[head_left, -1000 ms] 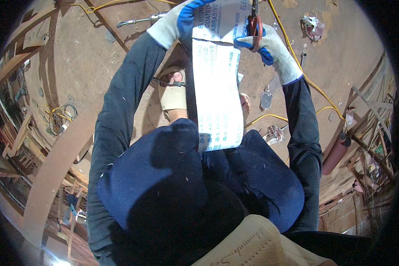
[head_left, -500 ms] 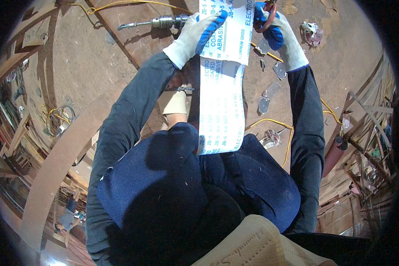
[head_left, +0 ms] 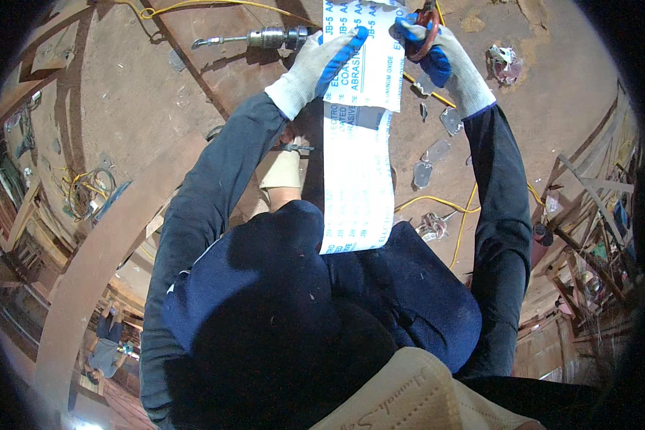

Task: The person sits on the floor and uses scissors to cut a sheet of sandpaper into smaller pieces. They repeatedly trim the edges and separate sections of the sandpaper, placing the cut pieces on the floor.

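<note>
A long strip of sandpaper (head_left: 358,179), white-backed with blue print, hangs from the top of the view down over my lap. It lies in two overlapping layers near the top. My left hand (head_left: 327,61), in a white glove with blue coating, pinches its left side, thumb on the printed face. At the right edge of the strip my right hand (head_left: 441,57), gloved alike, grips scissors with reddish-brown handles (head_left: 428,36). Their blades are hidden, so I cannot tell how they meet the sheet.
A drill-like power tool (head_left: 265,38) lies on the brown floor beyond my left hand. Yellow cord (head_left: 437,199), several grey cut pieces (head_left: 423,173) and crumpled scraps (head_left: 505,63) are scattered at right. A curved metal strip (head_left: 86,287) arcs on the left; another person (head_left: 106,351) is farther off.
My right hand has moved slightly left and down with the scissors, closer to the sandpaper's edge. The left hand keeps its hold, and the strip's lower end has shifted a little.
</note>
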The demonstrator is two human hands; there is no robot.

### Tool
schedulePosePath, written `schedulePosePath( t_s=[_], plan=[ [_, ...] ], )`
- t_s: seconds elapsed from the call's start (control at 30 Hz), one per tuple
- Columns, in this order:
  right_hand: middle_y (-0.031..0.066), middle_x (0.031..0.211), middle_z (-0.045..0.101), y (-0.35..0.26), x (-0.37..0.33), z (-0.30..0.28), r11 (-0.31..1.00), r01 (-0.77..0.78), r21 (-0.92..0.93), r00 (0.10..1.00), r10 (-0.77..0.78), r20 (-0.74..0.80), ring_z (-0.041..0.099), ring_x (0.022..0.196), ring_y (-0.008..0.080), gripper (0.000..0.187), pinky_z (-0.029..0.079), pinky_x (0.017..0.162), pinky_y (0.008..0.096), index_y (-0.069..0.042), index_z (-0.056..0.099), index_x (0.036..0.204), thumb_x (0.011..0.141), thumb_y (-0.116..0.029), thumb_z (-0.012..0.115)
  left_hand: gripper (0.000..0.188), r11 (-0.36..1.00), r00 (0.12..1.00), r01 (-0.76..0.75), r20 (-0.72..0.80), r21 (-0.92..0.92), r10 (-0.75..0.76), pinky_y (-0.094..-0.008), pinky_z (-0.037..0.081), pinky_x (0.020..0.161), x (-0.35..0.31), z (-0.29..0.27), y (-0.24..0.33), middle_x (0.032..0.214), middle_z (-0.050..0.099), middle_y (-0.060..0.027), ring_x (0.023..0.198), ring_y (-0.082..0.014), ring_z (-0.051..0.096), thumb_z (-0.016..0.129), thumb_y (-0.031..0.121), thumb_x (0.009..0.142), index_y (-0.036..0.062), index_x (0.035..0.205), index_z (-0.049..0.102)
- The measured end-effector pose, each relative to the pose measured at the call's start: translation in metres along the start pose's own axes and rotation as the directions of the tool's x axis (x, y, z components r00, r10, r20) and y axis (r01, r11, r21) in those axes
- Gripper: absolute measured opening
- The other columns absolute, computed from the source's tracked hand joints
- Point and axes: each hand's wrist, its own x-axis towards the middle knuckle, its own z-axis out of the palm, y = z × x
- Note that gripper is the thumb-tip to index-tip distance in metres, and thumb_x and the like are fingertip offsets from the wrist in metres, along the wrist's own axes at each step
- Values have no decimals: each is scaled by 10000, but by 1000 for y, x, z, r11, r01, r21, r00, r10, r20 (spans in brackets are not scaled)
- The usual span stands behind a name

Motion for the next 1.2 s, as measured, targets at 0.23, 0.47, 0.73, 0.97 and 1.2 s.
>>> schedulePosePath(
  t_s=[0.23, 0.47, 0.73, 0.97, 1.2],
  plan=[
    [39, 811, 581, -18, 35, 20, 896, 176, -408, 980, -197, -11, 528, 663, 105, 280, 452, 606, 242, -51, 578, 980, 846, -296, 601, 243, 995, 995, -96, -38, 31, 97, -233, 492, 759, 32, -37, -8, 1044, 606, -97, 903, -135, 604, 486, 129, 904, -17, 1093, 536],
    [179, 1079, 574, -60, 47, -25, 24, 532, -846, 808, -314, 499, 558, 985, 338, 329, 433, 818, 393, -40, 507, 1131, 863, -232, 509, 251, 988, 976, -70, -196, 136, 96, -219, 483, 572, 39, -86, 2, 832, 638, -57, 716, -85, 611, 643, 205, 812, -8, 940, 606],
    [80, 963, 583, -94, 103, -9, 415, 353, -839, 780, 365, 509, 556, 768, 132, 453, 464, 635, 238, -27, 483, 1223, 896, -340, 454, 274, 996, 986, 18, -169, 88, -3, -213, 515, 580, 55, -98, 13, 851, 637, -69, 709, -107, 629, 627, 204, 828, 0, 1002, 572],
    [75, 810, 583, -113, 119, 17, 436, 210, -875, 819, 410, 401, 566, 663, 156, 315, 457, 546, 272, -26, 575, 1056, 808, -222, 580, 287, 992, 986, 43, -164, 117, -24, -218, 521, 597, 59, -107, 16, 871, 632, -80, 726, -106, 632, 635, 203, 818, 2, 1011, 567],
    [69, 799, 590, -125, 109, 21, 456, 169, -874, 845, 390, 366, 561, 624, 109, 222, 456, 482, 236, -17, 616, 924, 816, -209, 589, 251, 985, 992, 30, -125, 167, -9, -219, 521, 605, 51, -108, 25, 873, 634, -77, 726, -105, 634, 615, 204, 826, 19, 991, 578]
  ],
)
